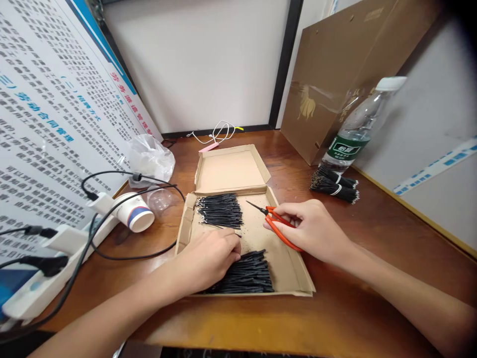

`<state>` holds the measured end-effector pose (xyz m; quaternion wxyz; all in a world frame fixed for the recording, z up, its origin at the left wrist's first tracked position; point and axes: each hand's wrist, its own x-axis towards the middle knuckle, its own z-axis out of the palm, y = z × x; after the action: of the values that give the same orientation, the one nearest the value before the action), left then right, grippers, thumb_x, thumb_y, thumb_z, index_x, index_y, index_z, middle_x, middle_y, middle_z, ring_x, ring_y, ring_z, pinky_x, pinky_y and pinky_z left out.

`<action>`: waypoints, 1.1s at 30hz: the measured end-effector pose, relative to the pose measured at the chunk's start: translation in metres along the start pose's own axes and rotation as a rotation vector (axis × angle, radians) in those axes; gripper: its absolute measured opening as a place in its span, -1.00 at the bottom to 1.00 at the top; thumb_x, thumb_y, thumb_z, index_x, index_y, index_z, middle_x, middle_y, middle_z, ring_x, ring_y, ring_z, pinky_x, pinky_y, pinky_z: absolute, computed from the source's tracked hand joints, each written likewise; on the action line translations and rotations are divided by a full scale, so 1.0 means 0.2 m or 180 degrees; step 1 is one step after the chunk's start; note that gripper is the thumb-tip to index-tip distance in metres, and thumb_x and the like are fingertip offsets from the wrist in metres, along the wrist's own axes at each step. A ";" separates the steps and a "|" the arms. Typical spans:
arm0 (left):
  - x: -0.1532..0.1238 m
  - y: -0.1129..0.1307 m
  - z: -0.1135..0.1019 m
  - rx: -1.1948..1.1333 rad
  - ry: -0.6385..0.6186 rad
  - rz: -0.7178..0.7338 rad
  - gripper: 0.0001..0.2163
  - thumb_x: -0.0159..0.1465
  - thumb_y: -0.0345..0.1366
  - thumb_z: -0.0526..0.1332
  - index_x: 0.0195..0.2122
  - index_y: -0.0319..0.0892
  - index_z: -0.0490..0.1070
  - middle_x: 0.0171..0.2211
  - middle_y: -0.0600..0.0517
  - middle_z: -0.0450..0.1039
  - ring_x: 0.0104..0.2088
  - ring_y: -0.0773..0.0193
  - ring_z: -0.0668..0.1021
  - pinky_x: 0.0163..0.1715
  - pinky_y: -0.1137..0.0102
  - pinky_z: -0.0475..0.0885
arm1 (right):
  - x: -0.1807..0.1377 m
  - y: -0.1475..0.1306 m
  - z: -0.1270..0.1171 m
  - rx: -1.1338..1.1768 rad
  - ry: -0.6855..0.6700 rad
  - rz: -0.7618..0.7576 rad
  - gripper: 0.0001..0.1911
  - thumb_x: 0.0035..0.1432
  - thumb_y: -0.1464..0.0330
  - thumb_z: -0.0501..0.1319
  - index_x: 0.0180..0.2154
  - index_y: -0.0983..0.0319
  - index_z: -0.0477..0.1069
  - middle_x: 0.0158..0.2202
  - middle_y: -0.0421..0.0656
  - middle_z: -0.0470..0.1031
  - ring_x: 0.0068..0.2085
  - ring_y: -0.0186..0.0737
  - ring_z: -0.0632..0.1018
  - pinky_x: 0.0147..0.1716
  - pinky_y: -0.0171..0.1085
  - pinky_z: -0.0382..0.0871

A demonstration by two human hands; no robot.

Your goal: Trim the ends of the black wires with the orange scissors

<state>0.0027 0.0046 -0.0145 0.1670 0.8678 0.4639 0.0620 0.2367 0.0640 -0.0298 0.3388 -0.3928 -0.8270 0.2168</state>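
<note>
Red-handled scissors (285,233) with narrow, dark pointed blades are held in my right hand (315,228), over the right side of an open cardboard box (290,266). Their tips point left toward a neat row of short black wires (220,210) in the box's upper part. My left hand (212,256) is closed, its fingers curled downward above a second pile of black wires (249,273) at the near side. The fingertips are partly hidden, so what they pinch cannot be made out. A thin dark strand lies just beyond the left knuckles.
Tied bundles of black wires (333,184) lie by a plastic water bottle (346,134) on the right, before a brown carton (320,74). At left are a paper cup (136,214), a plastic bag (151,159), and a power strip (55,278) with black cables. A white cable (219,132) lies behind.
</note>
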 end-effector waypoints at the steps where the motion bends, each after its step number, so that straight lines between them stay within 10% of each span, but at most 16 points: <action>1: 0.00 0.01 0.00 0.0042 0.0021 -0.0015 -0.87 0.34 -0.49 0.19 -0.33 -0.18 0.45 -0.35 0.03 0.49 -0.32 0.18 0.52 -0.31 0.35 0.36 | 0.00 0.00 0.00 0.0001 0.0010 0.0020 -0.64 0.21 0.23 0.24 -0.56 0.29 0.47 -0.68 -0.30 0.12 -0.59 -0.39 0.11 -0.61 -0.31 -0.02; 17: 0.03 0.03 0.01 -0.0129 0.0245 -0.0405 -0.85 0.09 -0.55 0.15 -0.47 -0.18 0.41 -0.51 0.08 0.42 -0.49 0.26 0.42 -0.46 0.42 0.22 | -0.01 -0.01 0.00 0.0077 0.0030 -0.0063 -0.70 0.16 0.27 0.28 -0.52 0.33 0.52 -0.65 -0.32 0.11 -0.57 -0.41 0.09 -0.56 -0.30 0.00; 33: -0.01 0.00 -0.07 -0.1574 0.0843 -0.0559 -0.81 0.35 -0.32 0.14 -0.20 -0.25 0.54 -0.65 0.19 0.27 -0.69 0.41 0.34 -0.67 0.54 0.28 | -0.03 -0.05 0.00 0.0265 -0.0148 -0.0289 -0.72 0.17 0.28 0.28 -0.52 0.30 0.47 -0.65 -0.34 0.09 -0.58 -0.42 0.08 -0.59 -0.33 0.00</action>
<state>-0.0016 0.0069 -0.0007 0.3161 0.7416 0.5258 0.2711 0.2356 0.0533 -0.0258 0.3451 -0.3353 -0.8418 0.2445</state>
